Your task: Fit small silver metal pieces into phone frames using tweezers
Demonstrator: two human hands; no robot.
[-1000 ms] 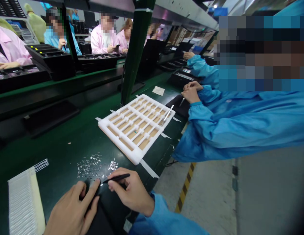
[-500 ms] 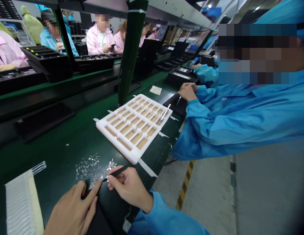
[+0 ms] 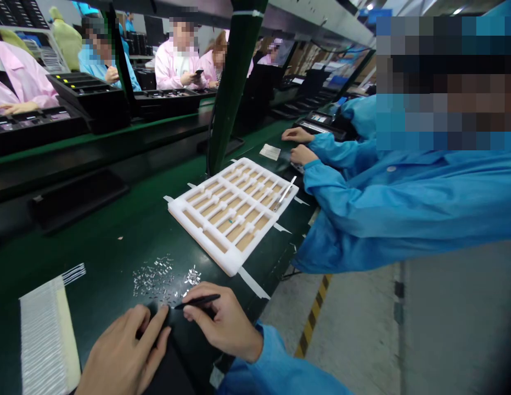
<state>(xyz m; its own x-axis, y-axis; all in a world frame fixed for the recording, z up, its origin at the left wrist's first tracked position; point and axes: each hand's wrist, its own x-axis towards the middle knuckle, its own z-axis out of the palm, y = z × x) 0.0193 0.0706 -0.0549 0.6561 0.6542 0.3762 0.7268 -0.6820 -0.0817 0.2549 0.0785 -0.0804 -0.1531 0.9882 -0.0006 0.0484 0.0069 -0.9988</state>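
My right hand (image 3: 224, 321) is closed around slim black tweezers (image 3: 201, 300), held like a pen with the tip pointing left and down. Stretched out over the bench, my left hand (image 3: 125, 345) has its index fingertip close to that tip; whether a small part lies beneath the finger is hidden. Just beyond the fingertips, many tiny silvery metal pieces (image 3: 153, 278) are scattered on the green bench. A denser heap of the same pieces (image 3: 192, 275) sits to their right. A flat black object (image 3: 170, 370) lies under and beside my left hand, partly covered.
A white foam tray (image 3: 232, 263) with slotted compartments is taped to the green bench (image 3: 127, 247); a metal strip (image 3: 285, 193) rests on it. White strips on a yellowish backing (image 3: 69, 334) lie left. A green post (image 3: 234, 88) rises behind. A co-worker's hands (image 3: 302, 145) are at the right.
The view has shifted slightly, so the bench appears further right. The tweezers lie flatter and their tip is a little apart from my left fingertip. The co-worker's hands have separated.
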